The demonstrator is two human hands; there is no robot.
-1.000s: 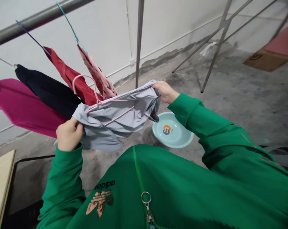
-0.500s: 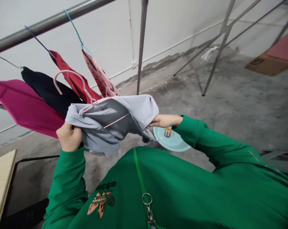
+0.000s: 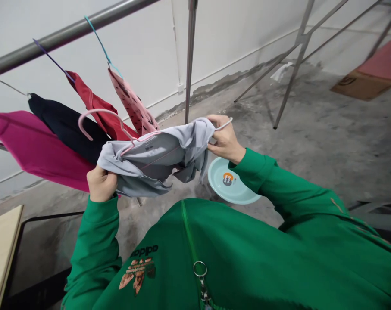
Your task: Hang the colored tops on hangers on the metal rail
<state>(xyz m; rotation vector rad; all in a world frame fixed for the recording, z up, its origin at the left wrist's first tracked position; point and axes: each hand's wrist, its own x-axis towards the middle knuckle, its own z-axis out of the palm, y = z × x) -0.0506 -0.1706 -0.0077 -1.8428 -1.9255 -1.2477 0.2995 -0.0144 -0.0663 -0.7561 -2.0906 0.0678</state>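
A grey shirt point(image 3: 156, 157) is stretched between both hands, with a pink hanger point(image 3: 130, 140) inside its neck opening. The hanger's hook curves up on the left, free of the rail. My left hand point(image 3: 101, 183) is closed in a fist around the bunched fabric at the shirt's left side. At the other side, my right hand point(image 3: 226, 137) pinches the gathered cloth between thumb and fingers. A thin pale end pokes out past those fingers; I cannot tell whether it is cloth or hanger.
Ahead on a metal rail point(image 3: 69, 32) hang magenta, black, red point(image 3: 92, 99) and pink patterned point(image 3: 130, 99) garments. A light blue basin point(image 3: 221, 189) stands on the concrete floor below my right forearm. A cardboard box point(image 3: 360, 84) is far right; a wooden board point(image 3: 4, 245) is at lower left.
My right hand has moved up and gathered the cloth, which was spread flatter before. The shirt's right side is bunched now, and a pale end shows past my fingers.
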